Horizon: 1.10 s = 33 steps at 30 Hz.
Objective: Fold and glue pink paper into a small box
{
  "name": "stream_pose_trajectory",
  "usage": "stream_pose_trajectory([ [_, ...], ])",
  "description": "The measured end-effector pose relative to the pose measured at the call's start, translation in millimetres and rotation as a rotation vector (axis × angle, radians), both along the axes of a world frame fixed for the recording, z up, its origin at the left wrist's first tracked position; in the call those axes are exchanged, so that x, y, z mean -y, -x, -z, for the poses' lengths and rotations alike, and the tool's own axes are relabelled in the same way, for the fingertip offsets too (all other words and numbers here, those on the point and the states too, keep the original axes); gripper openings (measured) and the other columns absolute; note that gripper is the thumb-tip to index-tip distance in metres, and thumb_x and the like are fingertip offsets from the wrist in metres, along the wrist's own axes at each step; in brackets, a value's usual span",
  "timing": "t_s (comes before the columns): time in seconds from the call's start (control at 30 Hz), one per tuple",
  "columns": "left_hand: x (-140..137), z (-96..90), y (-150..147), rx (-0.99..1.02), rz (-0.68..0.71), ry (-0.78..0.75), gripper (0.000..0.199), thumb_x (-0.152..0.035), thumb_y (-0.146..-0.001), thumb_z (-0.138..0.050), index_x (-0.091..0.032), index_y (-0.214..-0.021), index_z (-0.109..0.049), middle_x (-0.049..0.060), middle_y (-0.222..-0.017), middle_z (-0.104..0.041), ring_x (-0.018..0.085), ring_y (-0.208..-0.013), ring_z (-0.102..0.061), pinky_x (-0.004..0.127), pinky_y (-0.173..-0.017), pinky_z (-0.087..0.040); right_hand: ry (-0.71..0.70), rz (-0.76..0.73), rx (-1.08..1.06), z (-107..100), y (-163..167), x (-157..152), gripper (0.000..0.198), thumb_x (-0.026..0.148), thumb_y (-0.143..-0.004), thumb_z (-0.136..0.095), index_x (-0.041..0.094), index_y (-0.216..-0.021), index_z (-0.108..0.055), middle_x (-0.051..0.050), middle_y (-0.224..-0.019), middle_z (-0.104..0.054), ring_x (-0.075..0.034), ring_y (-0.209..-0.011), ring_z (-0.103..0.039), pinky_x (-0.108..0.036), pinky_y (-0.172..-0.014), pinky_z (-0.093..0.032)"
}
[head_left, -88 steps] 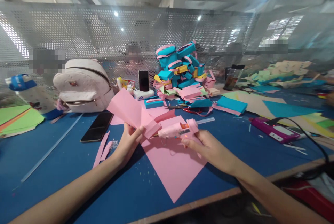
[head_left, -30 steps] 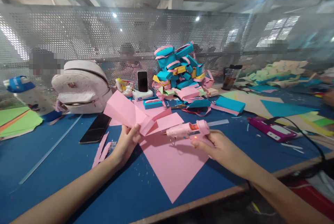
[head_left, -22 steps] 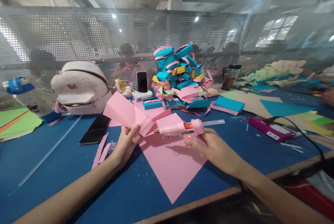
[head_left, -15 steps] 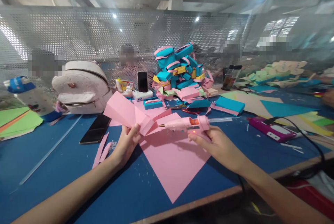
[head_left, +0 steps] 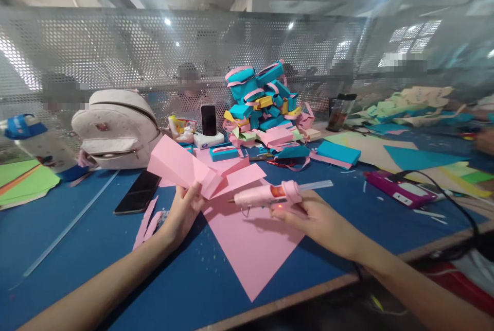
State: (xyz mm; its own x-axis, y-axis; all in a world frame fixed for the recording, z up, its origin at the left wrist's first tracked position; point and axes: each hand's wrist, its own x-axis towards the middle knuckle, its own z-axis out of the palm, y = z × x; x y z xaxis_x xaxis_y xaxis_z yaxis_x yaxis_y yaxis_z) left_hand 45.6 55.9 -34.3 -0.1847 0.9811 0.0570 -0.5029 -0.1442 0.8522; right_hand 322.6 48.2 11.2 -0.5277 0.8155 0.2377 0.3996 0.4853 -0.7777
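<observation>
My left hand pinches the lower edge of a folded pink paper piece, which is raised over the table with its flaps standing out to the right. In my right hand is a pink hot glue gun, its small light glowing orange and a clear glue stick poking from its back. The nozzle points left, just below the folded paper and apart from it. Underneath lies a flat pink sheet, one corner toward me.
A pile of blue, pink and yellow paper boxes stands at the back. Nearby are a white backpack, a dark phone, a bottle, a purple power strip with a cable, and pink scraps.
The glue gun has drawn away from the folded paper, its nozzle dropping lower and tilting slightly. My left hand keeps its grip on the paper, which has shifted slightly left.
</observation>
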Motion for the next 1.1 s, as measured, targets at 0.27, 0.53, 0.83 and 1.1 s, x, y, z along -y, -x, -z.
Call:
stream_pose_trajectory([
  [0.27,1.6,-3.8,-1.2,-0.033,0.025,0.050,0.039,-0.037,-0.073,-0.079,-0.023,-0.097,-0.052,0.002,-0.105,-0.068,0.021,-0.103,-0.066,0.037,-0.090,-0.055,-0.020,0.057,-0.071,3.5,-17.1,-10.7,0.031,0.045,-0.090,-0.059,0.026,-0.111,-0.072,-0.004,-0.109,-0.073,-0.026,-0.102,-0.067,-0.034,-0.089,-0.055],
  [0.53,-1.9,1.6,1.5,-0.026,-0.033,-0.001,0.036,-0.034,-0.076,-0.077,-0.025,-0.100,-0.052,0.000,-0.111,-0.066,0.017,-0.106,-0.064,0.033,-0.091,-0.054,-0.134,0.491,-0.089,-3.8,-59.3,-32.6,0.034,0.048,-0.083,-0.059,0.017,-0.084,-0.072,-0.014,-0.096,-0.074,-0.025,-0.084,-0.068,-0.030,-0.063,-0.054],
  [0.83,-1.1,-0.2,2.0,-0.040,-0.045,-0.005,0.034,-0.031,-0.078,-0.075,-0.023,-0.103,-0.053,0.001,-0.110,-0.066,0.016,-0.101,-0.065,0.030,-0.087,-0.055,0.047,0.470,0.152,31.6,-88.9,-68.5,0.031,0.039,-0.087,-0.056,0.012,-0.091,-0.072,-0.015,-0.088,-0.072,-0.023,-0.072,-0.066,-0.027,-0.053,-0.049],
  [1.1,5.4,-8.9,-2.8,-0.059,-0.036,0.045,0.037,-0.032,-0.071,-0.082,-0.021,-0.084,-0.048,-0.003,-0.082,-0.064,0.016,-0.089,-0.068,0.029,-0.082,-0.057,-0.121,0.448,0.425,36.3,-113.1,-59.3,0.031,0.042,-0.091,-0.053,0.017,-0.091,-0.070,-0.015,-0.091,-0.074,-0.030,-0.076,-0.071,-0.034,-0.059,-0.053],
])
